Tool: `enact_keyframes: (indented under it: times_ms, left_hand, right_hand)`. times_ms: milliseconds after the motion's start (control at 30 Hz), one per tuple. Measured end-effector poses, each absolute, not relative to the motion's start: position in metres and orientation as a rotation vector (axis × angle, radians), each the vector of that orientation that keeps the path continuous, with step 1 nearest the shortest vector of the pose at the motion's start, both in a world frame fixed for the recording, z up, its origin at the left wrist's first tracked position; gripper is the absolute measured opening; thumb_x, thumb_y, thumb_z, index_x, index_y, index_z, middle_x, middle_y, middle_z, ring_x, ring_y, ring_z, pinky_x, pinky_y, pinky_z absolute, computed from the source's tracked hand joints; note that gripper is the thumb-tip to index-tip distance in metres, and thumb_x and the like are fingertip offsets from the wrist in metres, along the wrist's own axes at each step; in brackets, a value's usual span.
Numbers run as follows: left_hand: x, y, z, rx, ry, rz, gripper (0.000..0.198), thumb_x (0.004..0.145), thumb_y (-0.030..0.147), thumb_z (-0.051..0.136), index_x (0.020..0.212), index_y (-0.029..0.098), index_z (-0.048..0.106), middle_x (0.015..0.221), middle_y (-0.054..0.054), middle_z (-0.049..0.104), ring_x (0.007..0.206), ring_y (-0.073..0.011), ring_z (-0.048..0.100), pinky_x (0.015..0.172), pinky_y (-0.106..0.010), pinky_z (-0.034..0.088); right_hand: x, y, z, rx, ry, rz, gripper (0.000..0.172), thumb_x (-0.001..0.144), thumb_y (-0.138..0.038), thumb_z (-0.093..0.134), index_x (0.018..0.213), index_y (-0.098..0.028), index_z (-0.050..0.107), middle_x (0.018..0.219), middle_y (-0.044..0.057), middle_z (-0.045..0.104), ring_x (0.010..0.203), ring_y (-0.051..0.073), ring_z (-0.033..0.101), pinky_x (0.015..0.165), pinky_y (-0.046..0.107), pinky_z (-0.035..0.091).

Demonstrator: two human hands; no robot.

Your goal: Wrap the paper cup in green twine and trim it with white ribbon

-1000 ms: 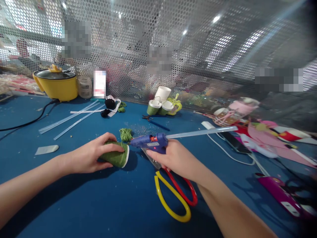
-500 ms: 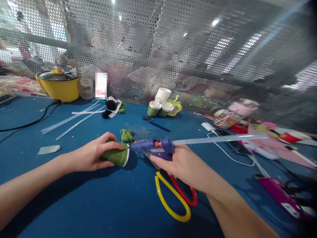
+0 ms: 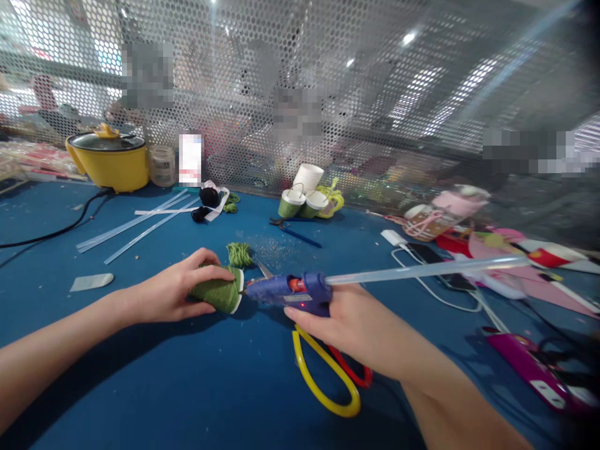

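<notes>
My left hand (image 3: pixel 187 284) is wrapped round a paper cup (image 3: pixel 222 290) covered in green yarn, lying on its side with its white rim facing right. In my right hand (image 3: pixel 337 319) is a blue hot glue gun (image 3: pixel 295 292), its nozzle pointing left at the cup's rim. A long clear glue stick (image 3: pixel 422 272) sticks out of the gun's back end. Scissors (image 3: pixel 328 381) with one yellow and one red handle lie beneath the gun and my right hand, partly hidden. Just behind the cup rests a small bundle of green yarn (image 3: pixel 240 255).
Pliers (image 3: pixel 297 232) lie farther back, near green-wrapped cups (image 3: pixel 293 203). Clear glue sticks (image 3: pixel 131 225) are at left, by a yellow electric pot (image 3: pixel 110 162) with a black cord. A phone (image 3: pixel 435 262) on a cable and a purple power strip (image 3: pixel 525 369) stand right. Perforated metal panel (image 3: pixel 262 112) behind.
The glue gun has moved slightly down along the cup's rim toward me, with its glue stick dipping too. My left hand and the cup stay nearly in place.
</notes>
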State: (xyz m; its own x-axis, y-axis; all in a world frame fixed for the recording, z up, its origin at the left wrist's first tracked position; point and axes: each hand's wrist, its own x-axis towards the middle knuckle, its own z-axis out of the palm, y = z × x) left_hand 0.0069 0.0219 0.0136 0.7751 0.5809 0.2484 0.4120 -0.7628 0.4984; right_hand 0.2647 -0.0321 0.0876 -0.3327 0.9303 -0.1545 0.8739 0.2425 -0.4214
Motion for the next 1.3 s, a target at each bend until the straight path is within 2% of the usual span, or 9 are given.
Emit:
enact_keyframes:
  times_ms: [467,667,767,867,1000,1167,1233,1300]
  left_hand:
    - [0.007,0.021,0.015,2.548,0.755,0.615,0.042,0.080,0.021,0.055,0.119,0.024,0.041,0.113,-0.008,0.038,0.102,-0.0208,0.047,0.088,-0.035,0.043]
    - [0.008,0.020,0.019,2.531,0.827,0.689,0.050,0.076,0.024,0.059,0.120,0.023,0.035,0.116,-0.009,0.041,0.107,-0.0234,0.046,0.091,-0.039,0.042]
    - [0.007,0.021,0.020,2.525,0.903,0.732,0.051,0.074,0.028,0.062,0.117,0.023,0.034,0.115,-0.009,0.042,0.107,-0.0237,0.047,0.090,-0.039,0.042]
    - [0.006,0.022,0.022,2.530,0.950,0.754,0.049,0.074,0.029,0.062,0.115,0.021,0.036,0.114,-0.009,0.044,0.106,-0.0234,0.047,0.088,-0.038,0.043]
    - [0.004,0.022,0.025,2.523,0.951,0.797,0.045,0.075,0.030,0.062,0.112,0.020,0.039,0.113,-0.009,0.045,0.106,-0.0234,0.047,0.088,-0.039,0.042]
    - [0.003,0.021,0.027,2.483,0.913,0.819,0.046,0.075,0.032,0.062,0.114,0.022,0.039,0.112,-0.009,0.042,0.104,-0.0236,0.046,0.086,-0.040,0.043]
    - [0.003,0.021,0.028,2.460,0.894,0.813,0.046,0.074,0.032,0.063,0.114,0.022,0.040,0.111,-0.008,0.043,0.103,-0.0236,0.047,0.085,-0.039,0.043]
    - [0.003,0.020,0.028,2.395,0.874,0.808,0.044,0.074,0.031,0.063,0.112,0.023,0.042,0.109,-0.007,0.044,0.099,-0.0223,0.049,0.083,-0.037,0.044]
  right_hand:
    - [0.260,-0.030,0.096,-1.664,-2.239,0.673,0.024,0.076,-0.034,0.052,0.058,-0.019,0.053,0.050,-0.004,0.052,0.047,0.010,0.045,0.049,0.022,0.038]
    - [0.265,-0.019,0.106,-1.714,-1.923,0.873,0.027,0.072,-0.035,0.057,0.052,-0.019,0.049,0.040,-0.004,0.048,0.037,0.009,0.045,0.043,0.022,0.039]
    - [0.276,-0.002,0.099,-1.549,-1.778,0.917,0.023,0.070,-0.037,0.061,0.061,-0.016,0.054,0.049,-0.002,0.053,0.043,0.009,0.047,0.046,0.022,0.041]
    - [0.288,0.022,0.082,-1.507,-1.654,0.872,0.027,0.069,-0.040,0.062,0.066,-0.014,0.056,0.062,0.002,0.059,0.055,0.010,0.052,0.052,0.022,0.043]
    - [0.298,0.050,0.052,-1.699,-1.545,0.880,0.028,0.080,-0.038,0.050,0.065,-0.014,0.052,0.059,0.002,0.056,0.046,0.008,0.047,0.045,0.020,0.040]
    - [0.304,0.066,0.023,-1.897,-1.577,0.749,0.028,0.081,-0.036,0.049,0.063,-0.015,0.052,0.051,0.002,0.053,0.043,0.010,0.049,0.045,0.022,0.040]
    - [0.307,0.069,0.018,-1.974,-1.619,0.658,0.028,0.080,-0.037,0.051,0.064,-0.014,0.054,0.053,0.005,0.055,0.049,0.014,0.054,0.048,0.024,0.041]
    - [0.309,0.072,0.016,-2.045,-1.658,0.548,0.029,0.078,-0.038,0.054,0.063,-0.014,0.056,0.061,0.010,0.060,0.064,0.020,0.060,0.056,0.027,0.042]
